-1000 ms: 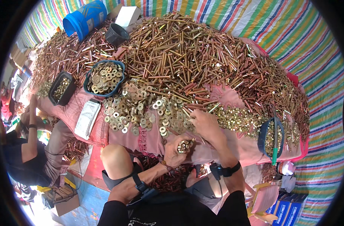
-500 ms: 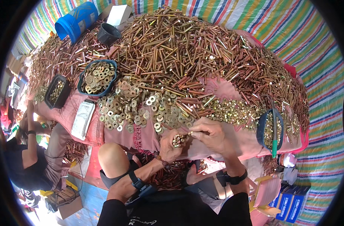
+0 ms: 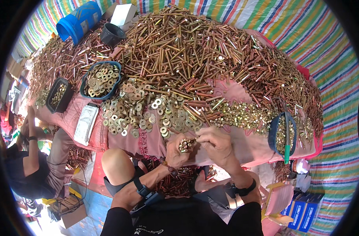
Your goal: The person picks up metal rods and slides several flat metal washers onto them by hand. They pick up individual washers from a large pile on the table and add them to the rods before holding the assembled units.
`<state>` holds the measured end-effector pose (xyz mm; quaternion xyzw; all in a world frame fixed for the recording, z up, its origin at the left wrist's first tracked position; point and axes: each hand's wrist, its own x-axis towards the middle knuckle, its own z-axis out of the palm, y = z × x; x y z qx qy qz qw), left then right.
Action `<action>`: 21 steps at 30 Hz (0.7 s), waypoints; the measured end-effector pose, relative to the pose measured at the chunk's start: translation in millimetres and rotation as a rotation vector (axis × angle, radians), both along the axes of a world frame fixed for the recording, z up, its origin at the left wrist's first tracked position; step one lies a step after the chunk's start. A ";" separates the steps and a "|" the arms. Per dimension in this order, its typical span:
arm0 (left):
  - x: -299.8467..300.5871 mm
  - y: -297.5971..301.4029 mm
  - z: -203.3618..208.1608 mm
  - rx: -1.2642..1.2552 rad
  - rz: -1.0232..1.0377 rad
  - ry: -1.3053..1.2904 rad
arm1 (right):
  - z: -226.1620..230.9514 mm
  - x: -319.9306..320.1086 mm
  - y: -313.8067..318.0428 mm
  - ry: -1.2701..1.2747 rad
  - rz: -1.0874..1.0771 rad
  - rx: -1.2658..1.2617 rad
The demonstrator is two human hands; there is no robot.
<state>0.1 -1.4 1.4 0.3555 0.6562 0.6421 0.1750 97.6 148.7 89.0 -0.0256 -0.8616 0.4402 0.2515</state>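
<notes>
My left hand (image 3: 177,152) is closed around a bundle of bolts (image 3: 185,145), whose brassy ends point up toward me. Just to its right, my right hand (image 3: 215,143) has its fingers pinched together close to the bundle; whatever lies between the fingertips is too small to make out. Beyond both hands, loose flat washers (image 3: 146,110) are spread over a pink cloth (image 3: 238,142). Small brassy nuts (image 3: 242,116) lie in a heap to the right of the washers. A great mound of long bolts (image 3: 179,51) rises behind them.
A blue tub of washers (image 3: 82,91) and a dark tray of nuts (image 3: 49,103) stand at left, by a silvery packet (image 3: 86,125). A basket of nuts (image 3: 272,137) with a green-ended tool sits right. A blue bucket (image 3: 83,21) lies far left. Another person (image 3: 28,161) sits at left.
My right hand has drawn slightly down and toward me, its fingertips moving a little off the bundle's top. My left hand stays closed around the bolts, almost in place.
</notes>
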 end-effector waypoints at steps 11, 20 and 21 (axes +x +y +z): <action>-4.4 1.6 -7.5 -0.013 0.016 0.095 | -24.3 2.3 2.2 0.023 0.042 -0.402; -3.4 2.8 -2.4 0.033 0.039 0.099 | 0.1 -1.5 4.2 0.061 0.091 0.204; -3.7 2.8 -3.6 0.021 0.039 0.132 | -0.8 -0.4 3.7 0.059 0.090 0.204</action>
